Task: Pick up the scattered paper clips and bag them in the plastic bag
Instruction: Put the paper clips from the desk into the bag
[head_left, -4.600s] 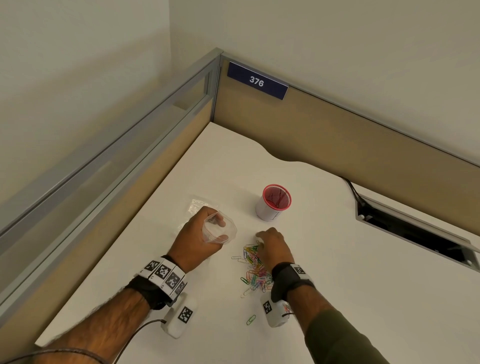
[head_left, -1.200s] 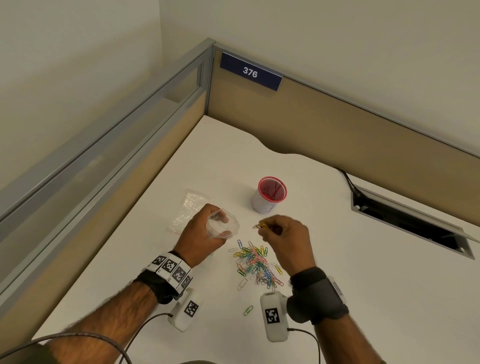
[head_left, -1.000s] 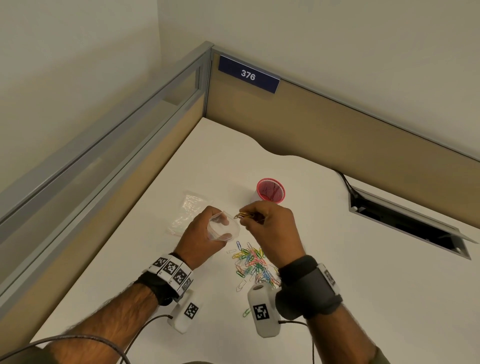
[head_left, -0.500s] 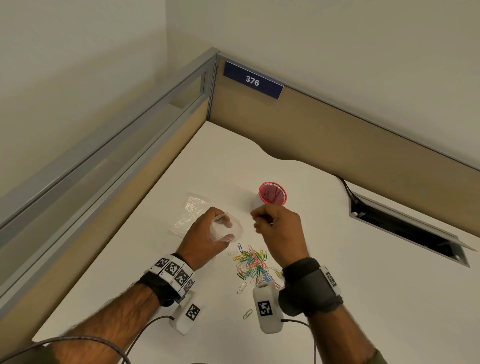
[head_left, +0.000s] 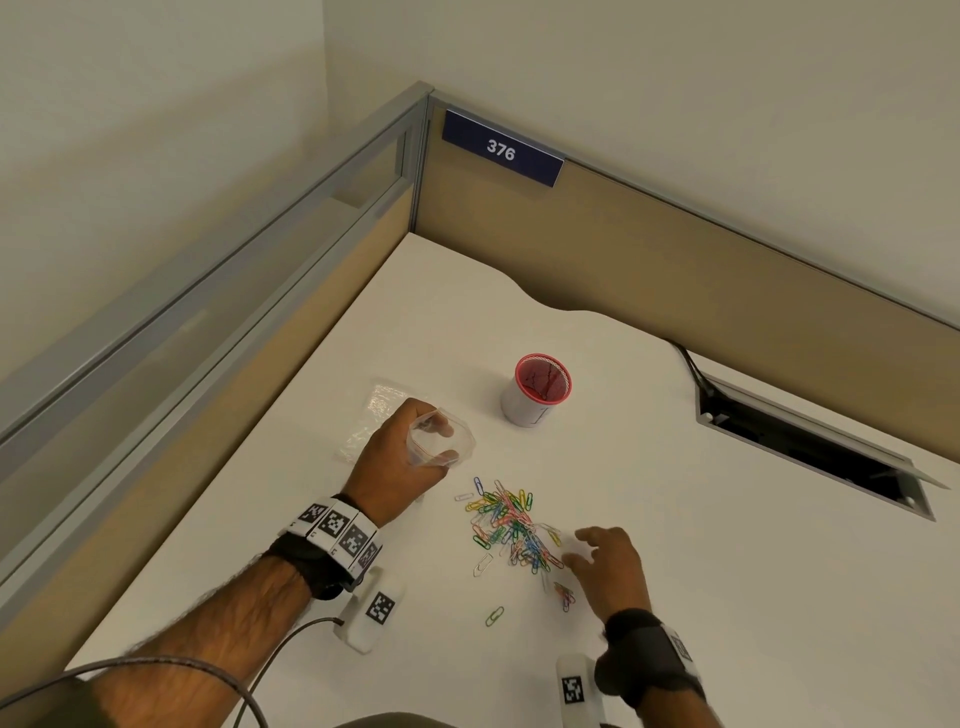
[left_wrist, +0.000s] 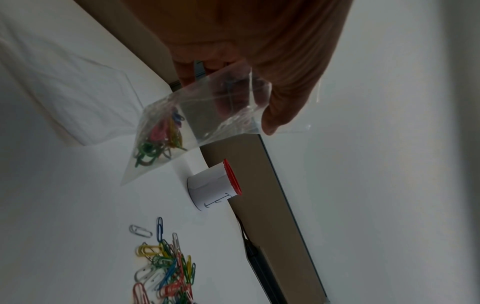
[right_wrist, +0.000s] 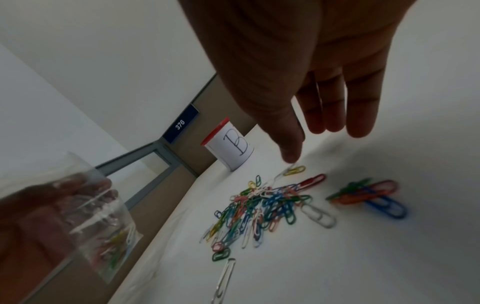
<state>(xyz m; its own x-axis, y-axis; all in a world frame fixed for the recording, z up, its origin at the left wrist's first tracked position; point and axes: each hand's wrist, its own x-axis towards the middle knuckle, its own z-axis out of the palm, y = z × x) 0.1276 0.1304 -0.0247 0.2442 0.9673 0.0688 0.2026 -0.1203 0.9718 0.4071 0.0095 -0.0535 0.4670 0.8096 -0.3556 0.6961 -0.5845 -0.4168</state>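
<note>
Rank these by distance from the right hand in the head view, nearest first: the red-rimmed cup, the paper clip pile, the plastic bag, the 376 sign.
From the right hand:
1. Paper clip pile, just left of the fingertips on the desk.
2. Plastic bag, farther left, gripped by the left hand.
3. Red-rimmed cup, standing beyond the pile.
4. 376 sign, on the partition at the far corner.

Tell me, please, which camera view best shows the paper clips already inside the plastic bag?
Left wrist: the bagged clips lie sharp in the plastic bag. The right wrist view blurs them; in the head view the left hand hides them.
</note>
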